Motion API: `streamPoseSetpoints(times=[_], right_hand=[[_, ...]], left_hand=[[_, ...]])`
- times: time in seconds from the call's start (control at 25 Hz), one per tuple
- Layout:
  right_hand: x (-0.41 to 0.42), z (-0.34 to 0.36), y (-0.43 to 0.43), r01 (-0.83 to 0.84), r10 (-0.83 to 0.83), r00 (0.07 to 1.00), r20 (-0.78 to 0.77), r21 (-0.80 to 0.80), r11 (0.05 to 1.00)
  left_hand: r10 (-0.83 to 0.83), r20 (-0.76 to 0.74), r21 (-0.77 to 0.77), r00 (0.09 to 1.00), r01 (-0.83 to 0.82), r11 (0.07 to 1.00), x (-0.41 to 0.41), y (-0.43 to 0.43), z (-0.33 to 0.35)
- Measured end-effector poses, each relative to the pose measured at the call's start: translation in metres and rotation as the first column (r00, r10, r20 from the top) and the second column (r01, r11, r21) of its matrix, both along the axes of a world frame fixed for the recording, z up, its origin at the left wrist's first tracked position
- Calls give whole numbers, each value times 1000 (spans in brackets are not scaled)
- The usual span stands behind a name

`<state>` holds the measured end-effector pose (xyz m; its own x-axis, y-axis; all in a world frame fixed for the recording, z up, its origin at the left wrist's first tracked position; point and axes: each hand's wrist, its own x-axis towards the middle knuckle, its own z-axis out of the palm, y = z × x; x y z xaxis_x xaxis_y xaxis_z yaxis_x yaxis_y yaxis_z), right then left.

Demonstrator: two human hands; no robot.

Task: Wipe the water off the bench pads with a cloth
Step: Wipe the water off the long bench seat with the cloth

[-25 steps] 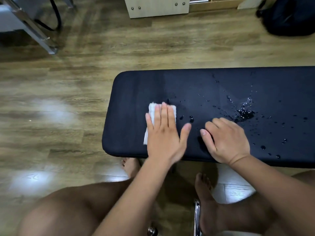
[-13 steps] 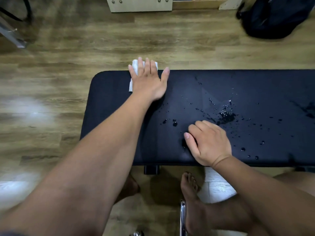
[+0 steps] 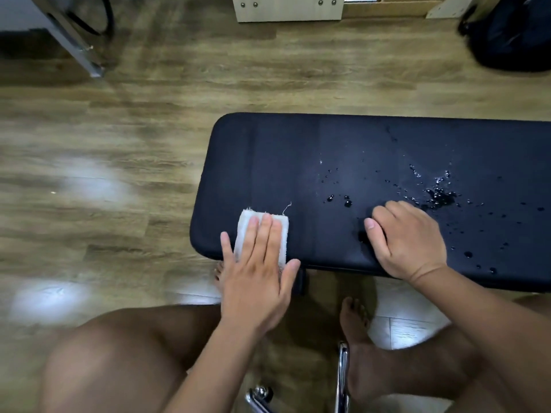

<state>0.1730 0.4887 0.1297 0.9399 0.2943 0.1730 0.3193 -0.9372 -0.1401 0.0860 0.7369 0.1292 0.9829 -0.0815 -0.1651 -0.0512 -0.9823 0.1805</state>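
A dark navy bench pad (image 3: 343, 144) runs from the middle of the view to the right edge. Water drops (image 3: 438, 198) lie scattered over its right half, with a small puddle just beyond my right hand. A folded white cloth (image 3: 247, 222) sits near the pad's front left corner. My left hand (image 3: 256, 263) presses flat on the cloth with straight fingers. On the pad's front edge rests my right hand (image 3: 408, 239), fingers bent under, holding nothing.
Wood-look floor surrounds the bench. A black bag (image 3: 515, 34) lies at the top right, a pale wooden cabinet base (image 3: 289, 7) at the top centre, and a metal frame leg (image 3: 74, 46) at the top left. My bare knees and feet are below the pad, by a chrome chair frame (image 3: 343, 374).
My left hand has slid the cloth from the pad's far edge back to its near left corner. My right hand has stayed in place on the front edge.
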Motion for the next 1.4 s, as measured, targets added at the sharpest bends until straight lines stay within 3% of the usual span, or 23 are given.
streamPoseSetpoints(times=[0.28, 0.44, 0.56, 0.76, 1.12, 1.24, 1.4], right_hand=[[2, -2, 0, -13, 12, 1000, 11, 25, 1000], [6, 0, -2, -8, 8, 1000, -17, -11, 1000], [5, 0, -1, -6, 6, 1000, -15, -19, 1000], [4, 2, -1, -3, 3, 1000, -27, -22, 1000], [0, 0, 1, -5, 5, 1000, -26, -13, 1000], [-1, -1, 1, -15, 15, 1000, -11, -4, 1000], [1, -3, 1, -17, 17, 1000, 10, 12, 1000]], left_hand=[[173, -31, 58, 984, -171, 984, 144, 47, 4], [174, -101, 87, 979, -166, 982, 250, 56, 9], [160, -102, 80, 982, -152, 985, 278, 47, 10], [97, 19, -37, 995, -96, 995, 208, 36, 4], [37, 10, -71, 999, -36, 997, 16, 15, 4], [18, -36, -59, 999, -20, 998, 4, -12, 3], [-26, -32, 68, 999, 28, 997, 71, -34, 5]])
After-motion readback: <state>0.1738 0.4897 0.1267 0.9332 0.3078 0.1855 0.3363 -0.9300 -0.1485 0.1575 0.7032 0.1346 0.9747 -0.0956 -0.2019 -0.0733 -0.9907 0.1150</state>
